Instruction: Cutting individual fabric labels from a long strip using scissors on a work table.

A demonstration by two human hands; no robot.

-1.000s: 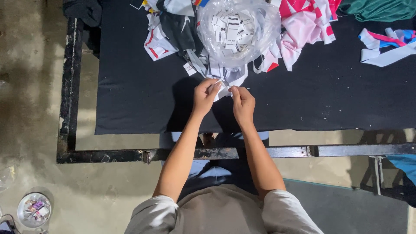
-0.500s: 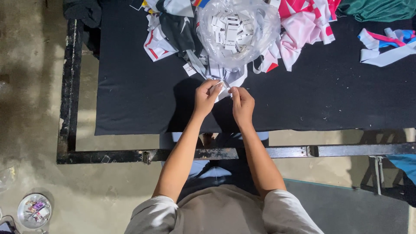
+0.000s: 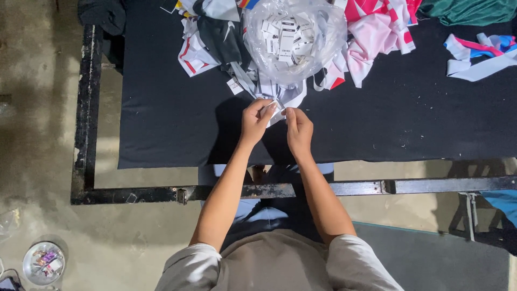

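My left hand (image 3: 255,120) and my right hand (image 3: 298,128) meet over the black cloth-covered table (image 3: 161,118), both pinching a small white tag (image 3: 273,108) between their fingertips. Just beyond them lies a clear plastic bag (image 3: 293,37) full of several small white tags. White and grey fabric pieces (image 3: 258,83) poke out from under the bag, right by my fingers.
Scraps of white, black, red and pink fabric (image 3: 377,32) are piled along the table's far side, with striped strips (image 3: 476,54) at the right and green cloth (image 3: 468,9) in the corner. A black metal frame (image 3: 86,108) borders the table. A round dish (image 3: 43,263) sits on the floor.
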